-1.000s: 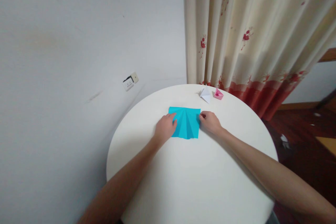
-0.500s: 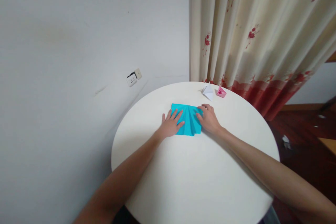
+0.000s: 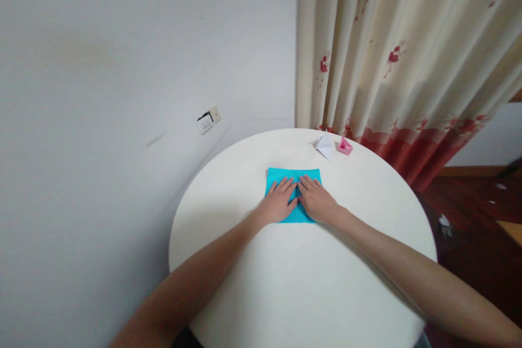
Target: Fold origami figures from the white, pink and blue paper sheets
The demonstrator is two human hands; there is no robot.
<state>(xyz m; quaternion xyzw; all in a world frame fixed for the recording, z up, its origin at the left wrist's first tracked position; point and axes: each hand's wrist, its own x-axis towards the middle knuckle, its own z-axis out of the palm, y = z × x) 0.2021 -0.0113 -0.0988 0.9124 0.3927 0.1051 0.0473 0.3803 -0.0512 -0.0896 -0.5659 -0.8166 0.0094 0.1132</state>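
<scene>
A bright blue sheet of paper [image 3: 281,173] lies spread on the white round table [image 3: 302,277]. My left hand [image 3: 279,201] rests flat on its left half, fingers stretched toward the far edge. On the right half lies my right hand [image 3: 316,199], also flat, its fingertips close to those of the left near the middle of the sheet. Both palms hide much of the paper's centre, so creases there show only in part. Neither hand grasps anything.
Near the table's far edge stand a folded white paper piece [image 3: 324,146] and a smaller folded pink paper piece [image 3: 345,146]. A wall with a socket [image 3: 205,124] is at the left. A flowered curtain [image 3: 367,65] hangs behind the table at the right.
The blue paper has gone from pleated and bunched to spread nearly flat. My right hand has moved from its right edge onto it; my left hand has slid toward the middle.
</scene>
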